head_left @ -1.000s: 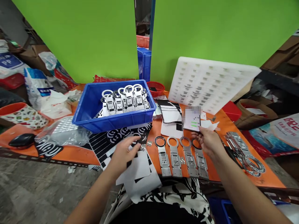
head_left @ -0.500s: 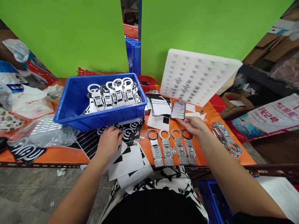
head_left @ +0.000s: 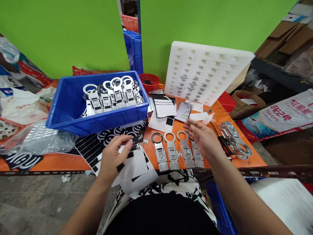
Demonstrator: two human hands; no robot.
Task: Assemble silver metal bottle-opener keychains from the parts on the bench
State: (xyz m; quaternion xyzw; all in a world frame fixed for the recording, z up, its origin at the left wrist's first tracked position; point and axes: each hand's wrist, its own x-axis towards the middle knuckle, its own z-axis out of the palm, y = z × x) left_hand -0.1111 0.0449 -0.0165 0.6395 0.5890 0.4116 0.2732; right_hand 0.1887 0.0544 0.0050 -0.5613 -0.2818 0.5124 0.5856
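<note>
My left hand [head_left: 112, 156] hovers over black-and-white sticker sheets [head_left: 137, 164] at the table's near edge, fingers curled and pinched on a small black sticker piece [head_left: 120, 167]. My right hand [head_left: 202, 138] is open with fingers spread, above the right end of a row of several metal ring-topped plates [head_left: 172, 150] lying on the orange table [head_left: 215, 156]. A phone [head_left: 183, 111] lies flat on the table just beyond my right hand. A blue bin [head_left: 73, 111] at the left holds more of the metal plates [head_left: 114, 93].
A white foam tray [head_left: 207, 73] leans against the green wall. A small red basket [head_left: 149, 79] sits behind the bin. More metal plates [head_left: 236, 143] and scissors [head_left: 223, 142] lie at the right. Clear plastic bags [head_left: 36, 138] lie at the left.
My right hand has put the phone down on the table and drawn back, open, over the plates. My left hand has lifted off the sheets with a small black piece.
</note>
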